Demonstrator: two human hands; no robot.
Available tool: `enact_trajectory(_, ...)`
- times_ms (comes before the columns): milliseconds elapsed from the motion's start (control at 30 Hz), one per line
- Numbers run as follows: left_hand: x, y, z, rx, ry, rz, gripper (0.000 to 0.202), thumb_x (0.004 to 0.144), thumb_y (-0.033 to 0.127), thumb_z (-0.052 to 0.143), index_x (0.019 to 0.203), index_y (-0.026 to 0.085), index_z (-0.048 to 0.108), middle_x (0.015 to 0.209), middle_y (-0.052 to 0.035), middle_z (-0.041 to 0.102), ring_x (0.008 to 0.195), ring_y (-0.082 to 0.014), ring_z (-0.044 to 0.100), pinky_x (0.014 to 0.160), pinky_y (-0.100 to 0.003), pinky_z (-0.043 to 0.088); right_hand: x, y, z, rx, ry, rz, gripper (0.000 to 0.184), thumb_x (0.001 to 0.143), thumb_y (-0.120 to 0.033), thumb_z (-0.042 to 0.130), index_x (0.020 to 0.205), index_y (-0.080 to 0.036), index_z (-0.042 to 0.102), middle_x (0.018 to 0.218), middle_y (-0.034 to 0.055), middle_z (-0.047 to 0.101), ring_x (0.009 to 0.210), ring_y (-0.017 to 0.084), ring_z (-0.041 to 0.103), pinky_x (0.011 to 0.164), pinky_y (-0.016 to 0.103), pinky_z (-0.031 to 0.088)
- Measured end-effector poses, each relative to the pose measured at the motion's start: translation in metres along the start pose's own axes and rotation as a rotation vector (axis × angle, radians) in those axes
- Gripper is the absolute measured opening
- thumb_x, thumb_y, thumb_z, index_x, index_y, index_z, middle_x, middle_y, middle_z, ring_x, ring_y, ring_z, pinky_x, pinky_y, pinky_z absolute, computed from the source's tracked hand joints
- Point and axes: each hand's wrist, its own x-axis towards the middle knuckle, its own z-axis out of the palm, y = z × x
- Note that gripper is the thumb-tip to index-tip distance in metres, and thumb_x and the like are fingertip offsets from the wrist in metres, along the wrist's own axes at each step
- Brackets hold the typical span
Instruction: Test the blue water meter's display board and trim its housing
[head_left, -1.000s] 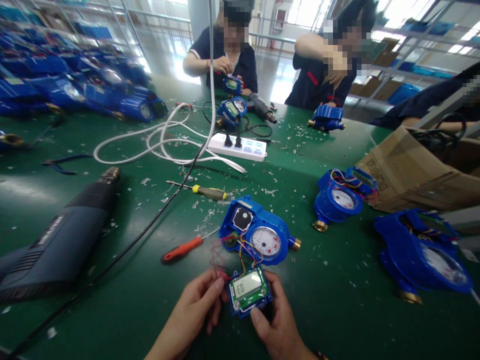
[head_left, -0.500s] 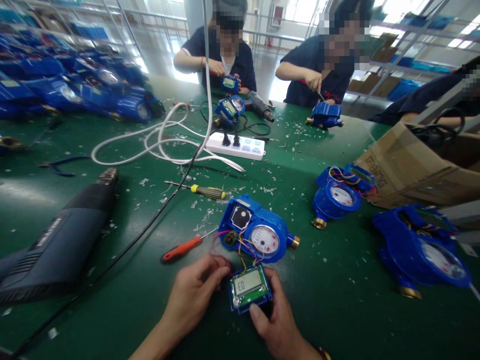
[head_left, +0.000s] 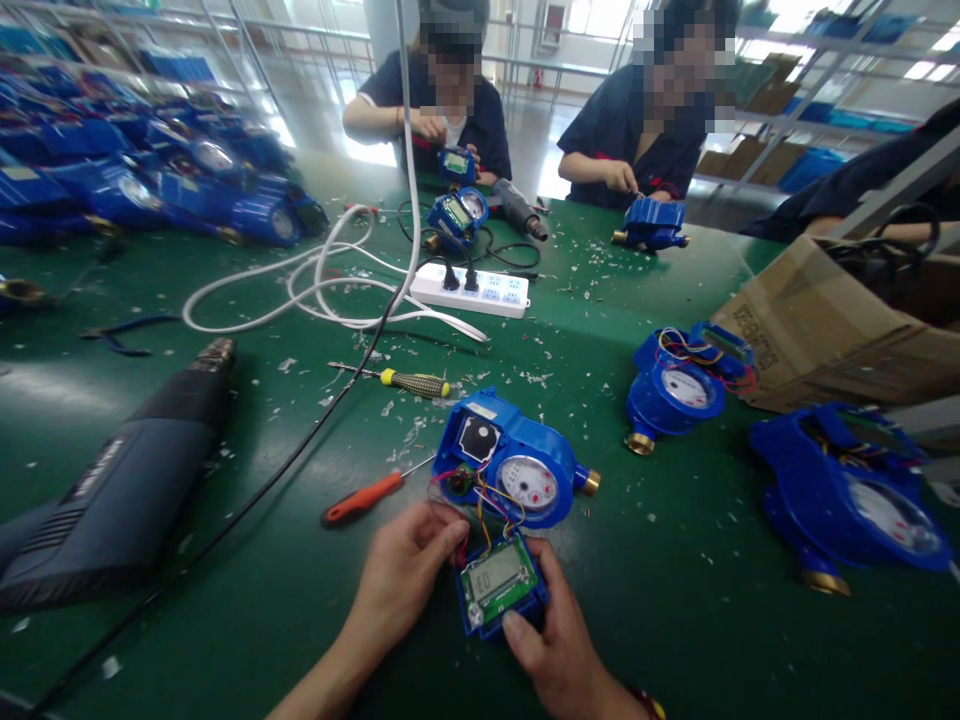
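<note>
An opened blue water meter (head_left: 517, 470) with a white dial and brass ends lies on the green table (head_left: 660, 600). Coloured wires run from it to a small blue display module (head_left: 499, 585) with a green board and an LCD. My right hand (head_left: 559, 650) grips that module at its lower right edge. My left hand (head_left: 405, 580) pinches the red wires at the module's upper left corner. An orange-handled screwdriver (head_left: 364, 498) lies just left of the meter.
A dark heat gun (head_left: 112, 490) lies at left with its black cord crossing the table. A yellow-black screwdriver (head_left: 412, 382), white power strip (head_left: 471, 290), two more opened meters (head_left: 675, 385) (head_left: 847, 495), a cardboard box (head_left: 825, 330) and a pile of blue meters (head_left: 150, 170) surround me. Co-workers sit opposite.
My left hand has shifted up and right onto the wires at the module's corner. The module has tilted slightly. The far-right co-worker lowered an arm to the meter in front of them.
</note>
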Motion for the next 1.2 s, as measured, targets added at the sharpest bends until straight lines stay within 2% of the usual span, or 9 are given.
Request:
enact_trajectory(133,0.002,0.002,-0.003,-0.006,-0.05,-0.023,0.03,0.083,0.045,0.049,0.076,0.016,0.049,0.056,0.0043,0.055,0.037,-0.0043,0.038,0.037,-0.016,0.023,0.0,-0.002,0.0,0.072,0.03,-0.002,0.046,0.075,-0.04,0.058,0.113,-0.02,0.041,0.093,0.0058,0.064,0.084,0.022,0.06,0.072,0.029,0.049)
enact_trajectory(200,0.0,0.004,-0.007,-0.015,-0.105,-0.019,0.034,0.085,0.047,0.043,0.075,0.016,0.05,0.06,0.0029,0.056,0.038,-0.0039,0.039,0.039,-0.017,0.027,-0.001,-0.001,0.0,0.12,0.036,-0.008,0.046,0.076,-0.043,0.058,0.113,-0.021,0.041,0.093,0.0055,0.063,0.083,0.021,0.06,0.071,0.029,0.05)
enact_trajectory(300,-0.007,0.006,-0.013,-0.037,-0.221,-0.024,0.033,0.077,0.046,0.058,0.08,0.014,0.055,0.07,-0.0002,0.057,0.052,-0.0074,0.047,0.05,-0.019,0.037,-0.003,0.001,-0.002,0.157,0.037,-0.005,0.046,0.077,-0.045,0.058,0.113,-0.021,0.041,0.094,0.0056,0.063,0.083,0.021,0.06,0.074,0.029,0.049)
enact_trajectory(367,-0.012,0.005,-0.015,-0.055,-0.301,-0.042,0.033,0.072,0.042,0.066,0.087,0.013,0.058,0.074,-0.0018,0.058,0.061,-0.0102,0.05,0.054,-0.021,0.039,-0.003,0.003,-0.004,0.144,0.045,-0.002,0.046,0.077,-0.045,0.059,0.113,-0.021,0.042,0.095,0.0054,0.062,0.084,0.021,0.059,0.075,0.028,0.049)
enact_trajectory(433,-0.013,0.002,-0.016,-0.074,-0.342,-0.054,0.03,0.073,0.038,0.066,0.088,0.014,0.058,0.073,-0.0014,0.057,0.063,-0.0104,0.049,0.057,-0.021,0.039,-0.004,0.004,-0.004,0.121,0.054,-0.003,0.046,0.077,-0.044,0.059,0.113,-0.022,0.041,0.097,0.0049,0.062,0.085,0.021,0.058,0.077,0.028,0.048)
enact_trajectory(600,-0.009,-0.002,-0.013,-0.088,-0.313,-0.077,0.029,0.072,0.039,0.066,0.079,0.013,0.057,0.061,0.0026,0.051,0.054,-0.0076,0.043,0.051,-0.019,0.034,-0.003,0.004,-0.003,0.081,0.039,-0.034,0.046,0.078,-0.044,0.057,0.114,-0.023,0.039,0.093,0.0037,0.061,0.082,0.02,0.058,0.074,0.027,0.048)
enact_trajectory(767,-0.008,-0.005,-0.01,-0.05,-0.227,-0.091,0.033,0.074,0.044,0.063,0.07,0.013,0.053,0.055,0.0049,0.046,0.047,-0.0055,0.038,0.045,-0.018,0.027,-0.003,0.004,-0.002,0.041,0.008,-0.024,0.047,0.079,-0.043,0.055,0.117,-0.021,0.035,0.092,0.0036,0.062,0.08,0.019,0.058,0.073,0.027,0.047)
enact_trajectory(967,-0.008,-0.005,-0.007,-0.008,-0.167,-0.121,0.038,0.076,0.048,0.059,0.064,0.013,0.052,0.046,0.0062,0.042,0.042,-0.0048,0.031,0.042,-0.019,0.019,-0.003,0.008,-0.002,0.002,0.018,-0.018,0.05,0.078,-0.037,0.054,0.119,-0.019,0.033,0.1,0.0069,0.061,0.09,0.021,0.058,0.078,0.029,0.047)
enact_trajectory(1200,-0.003,-0.002,-0.004,-0.011,-0.151,-0.163,0.042,0.073,0.052,0.06,0.058,0.015,0.049,0.042,0.0076,0.038,0.04,-0.0043,0.025,0.041,-0.02,0.013,-0.007,0.015,-0.003,-0.044,0.026,0.006,0.054,0.075,-0.032,0.054,0.122,-0.018,0.032,0.102,0.008,0.063,0.098,0.024,0.057,0.081,0.031,0.047)
